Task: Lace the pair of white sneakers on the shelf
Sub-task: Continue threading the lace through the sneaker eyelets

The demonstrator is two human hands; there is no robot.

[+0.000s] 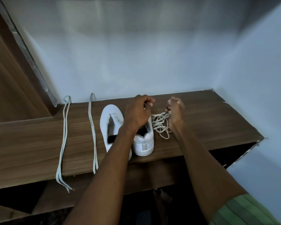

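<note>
Shelf (201, 127): a brown wooden board; its front edge runs across the view nearest the camera, and a darker lower level sits below that edge. Two folded flat laces hang past the front edge: the outer lace (63, 143) lies furthest to the left of the shoes, and the inner lace (92, 127) lies between it and the shoes. Both reach back to the wall (136, 62).

Two white sneakers stand side by side near the middle of the shelf, heels toward the front edge. The left sneaker (110, 120) shows an unlaced opening and is partly covered by a forearm. The right sneaker (144, 142) is just beside it.

A third, tangled lace (161, 125) lies in loops on the shelf, just right of the right sneaker. To the right of that tangle the board is bare up to the side wall.

Left hand (139, 111): above the right sneaker, fingers curled, pinching something small and pale; whether this is lace cannot be told. Right hand (175, 109): beyond the tangle, fingers closed on strands of the tangled lace, lifting them
</note>
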